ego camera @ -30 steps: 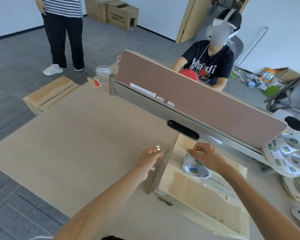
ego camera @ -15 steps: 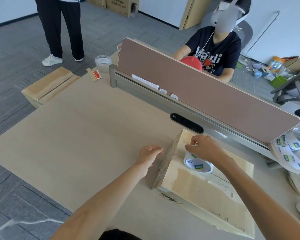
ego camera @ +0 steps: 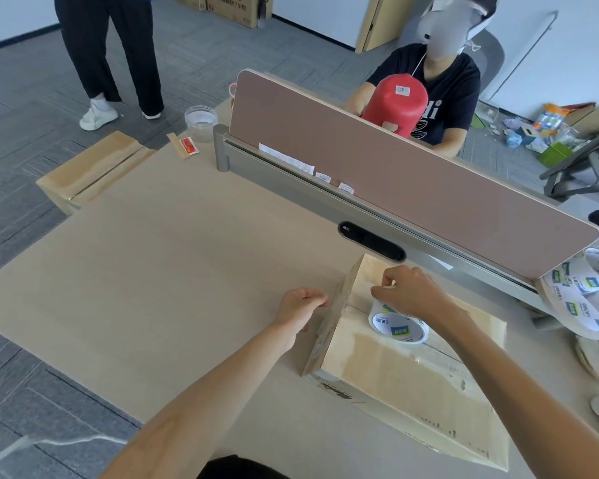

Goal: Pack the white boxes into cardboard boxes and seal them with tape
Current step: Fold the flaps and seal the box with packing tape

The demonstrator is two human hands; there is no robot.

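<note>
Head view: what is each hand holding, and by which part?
Right hand grips the tape roll by its upper rim. Left hand curls beside the cardboard box; hold unclear.

"deli" on the tape roll (ego camera: 400, 329), "deli" repeated on stacked tape rolls (ego camera: 583, 300), "di" on a dark T-shirt (ego camera: 459, 88)

Pale tan on the cardboard box (ego camera: 395, 375) under the right hand (ego camera: 412, 293). White with blue-and-green label marks on the tape roll (ego camera: 398, 328) beneath that hand. Light beige on the bench (ego camera: 170, 271) beside the left hand (ego camera: 300, 305). Dusty pink on the divider (ego camera: 412, 188) beyond both hands, red on the bucket (ego camera: 393, 105) behind it.
</note>
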